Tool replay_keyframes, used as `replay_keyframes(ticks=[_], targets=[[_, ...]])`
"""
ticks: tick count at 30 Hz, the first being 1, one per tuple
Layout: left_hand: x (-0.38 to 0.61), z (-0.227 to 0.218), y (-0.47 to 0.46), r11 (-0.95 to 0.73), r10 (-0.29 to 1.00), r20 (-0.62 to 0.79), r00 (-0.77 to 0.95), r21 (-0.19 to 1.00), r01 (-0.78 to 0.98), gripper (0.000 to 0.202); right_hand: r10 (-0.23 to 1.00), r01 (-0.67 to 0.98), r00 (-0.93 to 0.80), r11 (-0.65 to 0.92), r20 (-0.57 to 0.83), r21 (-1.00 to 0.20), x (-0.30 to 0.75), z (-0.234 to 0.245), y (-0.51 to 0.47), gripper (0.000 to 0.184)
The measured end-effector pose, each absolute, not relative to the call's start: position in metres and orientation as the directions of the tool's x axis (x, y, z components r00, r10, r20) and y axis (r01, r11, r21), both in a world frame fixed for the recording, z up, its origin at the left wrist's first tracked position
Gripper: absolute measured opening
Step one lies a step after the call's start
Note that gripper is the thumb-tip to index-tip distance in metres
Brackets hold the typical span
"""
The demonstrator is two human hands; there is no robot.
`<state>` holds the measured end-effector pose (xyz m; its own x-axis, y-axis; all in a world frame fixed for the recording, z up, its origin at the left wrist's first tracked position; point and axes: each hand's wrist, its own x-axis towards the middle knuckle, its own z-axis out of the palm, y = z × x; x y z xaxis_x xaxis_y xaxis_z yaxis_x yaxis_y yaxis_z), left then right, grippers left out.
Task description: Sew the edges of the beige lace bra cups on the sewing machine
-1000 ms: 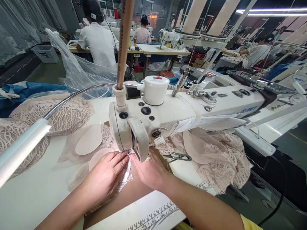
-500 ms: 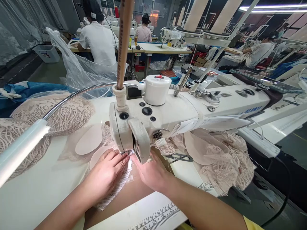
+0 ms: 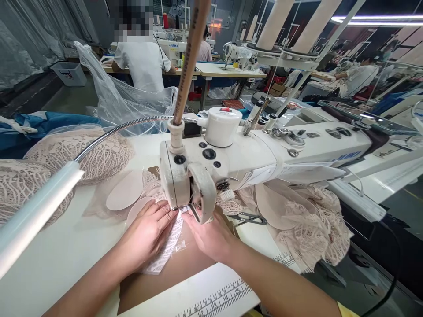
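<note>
A pale lace piece runs up to the presser foot of a white sewing machine. My left hand is closed on the lace at the left of the foot, its fingers together and pointing at the needle area. My right hand is closed at the right of the foot, its thumb side at the lace edge; the machine head hides some of its fingers. Under the lace lies a brown board. Beside my left hand are smooth beige cup pieces.
Lace cups are stacked at the left, behind a bright lamp tube. Thread snips and a heap of beige lace pieces lie to the right. A printed ruler runs along the front. Co-workers sit further back.
The lace's lower end has drawn up toward the presser foot and now lies flatter. Both hands stay beside the foot. The view has shifted slightly.
</note>
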<state>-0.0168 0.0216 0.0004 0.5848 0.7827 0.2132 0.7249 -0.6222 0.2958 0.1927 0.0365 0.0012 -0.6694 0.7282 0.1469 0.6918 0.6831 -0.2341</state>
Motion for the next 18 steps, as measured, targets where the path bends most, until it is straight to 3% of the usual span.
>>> replay_keyframes(ticks=[10,14,18], targets=[[-0.023,-0.004,0.017,-0.624,0.776,0.236,0.584,0.161,0.764,0.025,0.737,0.695,-0.636,0.676,0.228,-0.245,0.195,-0.003,0.038,0.027],[-0.023,0.002,0.013,-0.685,0.727,0.237,0.644,0.193,0.702,0.029,0.728,0.678,-0.650,0.686,0.220,-0.264,0.197,-0.002,0.037,0.021],[-0.022,0.006,0.012,-0.701,0.713,0.273,0.646,0.258,0.665,0.024,0.707,0.656,-0.671,0.706,0.222,-0.266,0.199,0.001,0.036,0.027]])
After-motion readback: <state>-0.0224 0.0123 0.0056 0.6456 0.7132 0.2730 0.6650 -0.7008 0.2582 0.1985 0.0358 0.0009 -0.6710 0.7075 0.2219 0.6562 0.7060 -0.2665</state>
